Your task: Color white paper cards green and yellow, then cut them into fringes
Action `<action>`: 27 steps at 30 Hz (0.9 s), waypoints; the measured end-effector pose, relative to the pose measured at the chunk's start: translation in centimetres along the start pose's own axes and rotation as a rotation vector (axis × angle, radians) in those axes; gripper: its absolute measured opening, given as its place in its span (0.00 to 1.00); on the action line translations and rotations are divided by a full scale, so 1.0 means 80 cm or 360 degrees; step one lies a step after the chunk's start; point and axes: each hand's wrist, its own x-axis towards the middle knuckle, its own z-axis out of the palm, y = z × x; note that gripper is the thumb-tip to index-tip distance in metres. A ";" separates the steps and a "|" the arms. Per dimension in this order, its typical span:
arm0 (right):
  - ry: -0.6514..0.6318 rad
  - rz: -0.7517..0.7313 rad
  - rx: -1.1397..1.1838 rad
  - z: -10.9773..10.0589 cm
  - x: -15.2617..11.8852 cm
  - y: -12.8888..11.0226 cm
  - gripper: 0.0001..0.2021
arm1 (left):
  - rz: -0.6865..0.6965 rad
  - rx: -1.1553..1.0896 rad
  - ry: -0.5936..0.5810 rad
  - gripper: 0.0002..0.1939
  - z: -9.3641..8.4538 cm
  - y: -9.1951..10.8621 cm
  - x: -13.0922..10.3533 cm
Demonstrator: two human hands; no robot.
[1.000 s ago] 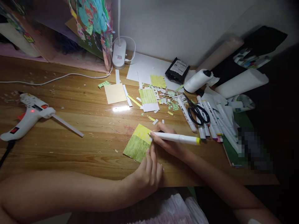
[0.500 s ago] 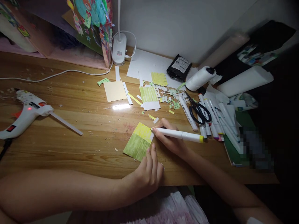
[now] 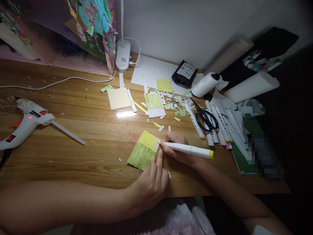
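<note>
A square card (image 3: 143, 151) lies tilted on the desk, coloured yellow on its upper part and olive green below. A small white patch remains at its right corner. In my right hand (image 3: 177, 147) is a white marker (image 3: 190, 149) with a yellow end, gripped like a pen, its tip at the card's right corner. My left hand (image 3: 153, 179) rests palm down with fingers stretched out on the card's lower right edge. Beside it shows a small white thing (image 3: 169, 175), mostly hidden.
A glue gun (image 3: 33, 119) with a red light lies left. Black-handled scissors (image 3: 206, 120) and several markers (image 3: 221, 125) lie right. Paper scraps (image 3: 179, 106), a striped card (image 3: 155, 105) and a beige card (image 3: 119, 98) lie behind. A power strip (image 3: 123, 56) stands by the wall.
The view has shifted slightly. My right hand and the marker have moved a little down along the card's right edge. The left index finger is stretched out more.
</note>
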 end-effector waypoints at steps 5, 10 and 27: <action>0.0046 0.0047 -0.0013 0.001 0.001 0.000 0.11 | -0.0022 -0.0019 -0.0081 0.09 0.000 -0.005 0.007; 0.0075 0.0093 0.0049 0.002 0.001 0.001 0.09 | -0.0004 0.0006 -0.0134 0.07 -0.002 -0.009 0.011; 0.0048 0.0135 0.0127 -0.001 -0.001 0.004 0.10 | -0.0032 0.0004 -0.0174 0.05 -0.002 -0.012 0.011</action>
